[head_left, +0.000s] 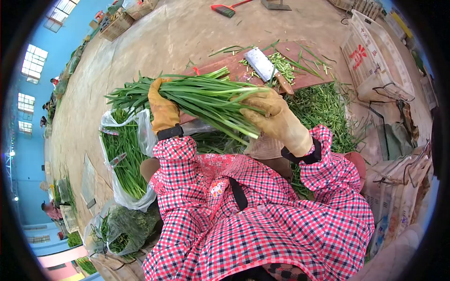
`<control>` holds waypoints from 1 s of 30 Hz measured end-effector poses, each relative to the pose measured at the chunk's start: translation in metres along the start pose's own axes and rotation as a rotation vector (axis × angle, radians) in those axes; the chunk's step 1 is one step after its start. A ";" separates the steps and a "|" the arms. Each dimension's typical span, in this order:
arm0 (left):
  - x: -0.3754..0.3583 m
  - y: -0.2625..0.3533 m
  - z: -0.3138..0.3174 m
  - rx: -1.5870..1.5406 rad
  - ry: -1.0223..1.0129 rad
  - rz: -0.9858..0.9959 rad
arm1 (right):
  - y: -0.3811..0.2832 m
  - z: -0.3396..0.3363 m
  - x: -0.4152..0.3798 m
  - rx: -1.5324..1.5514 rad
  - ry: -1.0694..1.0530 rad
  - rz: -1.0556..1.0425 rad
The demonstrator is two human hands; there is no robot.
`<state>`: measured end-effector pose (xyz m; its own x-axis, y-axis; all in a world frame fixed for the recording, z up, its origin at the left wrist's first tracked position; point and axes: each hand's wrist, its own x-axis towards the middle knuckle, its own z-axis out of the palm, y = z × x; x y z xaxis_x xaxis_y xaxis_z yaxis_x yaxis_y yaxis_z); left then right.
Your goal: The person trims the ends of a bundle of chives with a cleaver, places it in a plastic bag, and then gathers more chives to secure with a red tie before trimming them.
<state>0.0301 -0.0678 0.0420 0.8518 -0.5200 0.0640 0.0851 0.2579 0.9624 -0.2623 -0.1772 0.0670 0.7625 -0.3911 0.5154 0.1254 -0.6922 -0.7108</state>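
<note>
A thick bunch of garlic chives (201, 93) lies sideways in front of my chest, held up in both gloved hands. My left hand (163, 107), in a tan glove, is closed round the leafy end. At the pale stem end, the fingers of my right hand (272, 110) are wrapped round the stalks. Just beyond, a cleaver (261, 63) with a wooden handle lies on the reddish board (307, 50) among short cut stem pieces (281, 63). Below the board, loose green trimmings (323, 110) are heaped.
At my left stands an open plastic bag (149, 189) full of chives, with another bag of greens (129, 229) nearer me. A white plastic crate (372, 58) stands at the right. A broom (224, 10) lies on the floor ahead. People are far off at the left.
</note>
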 end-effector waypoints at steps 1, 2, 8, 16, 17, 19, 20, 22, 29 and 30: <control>0.002 -0.004 -0.003 -0.043 -0.008 -0.025 | 0.000 0.003 0.001 0.033 0.030 0.013; 0.001 -0.002 -0.002 -0.086 -0.017 -0.049 | 0.001 0.005 0.001 0.065 0.061 0.025; -0.013 0.006 0.000 0.424 -0.090 0.225 | 0.014 0.013 -0.005 0.538 0.118 0.504; -0.024 0.015 0.004 0.402 -0.119 0.079 | 0.027 -0.005 0.008 0.616 -0.029 0.584; -0.021 0.010 0.001 0.368 -0.116 0.075 | 0.023 -0.007 0.010 0.616 -0.035 0.578; -0.018 0.000 -0.005 0.361 -0.091 0.078 | 0.018 -0.011 0.012 0.603 -0.026 0.560; -0.019 -0.002 -0.004 0.387 -0.071 0.085 | 0.016 -0.013 0.012 0.590 -0.009 0.548; -0.023 -0.007 -0.006 0.608 -0.037 0.177 | 0.010 -0.029 0.008 0.538 0.089 0.513; 0.001 -0.034 -0.037 0.334 0.083 0.147 | 0.009 -0.023 -0.024 0.572 0.005 0.385; -0.005 -0.028 -0.028 0.363 0.080 0.175 | 0.012 -0.014 -0.023 0.487 -0.005 0.443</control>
<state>0.0385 -0.0495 0.0074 0.8760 -0.4252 0.2277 -0.2401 0.0250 0.9704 -0.2867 -0.1852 0.0534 0.8110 -0.5722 0.1224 0.0703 -0.1123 -0.9912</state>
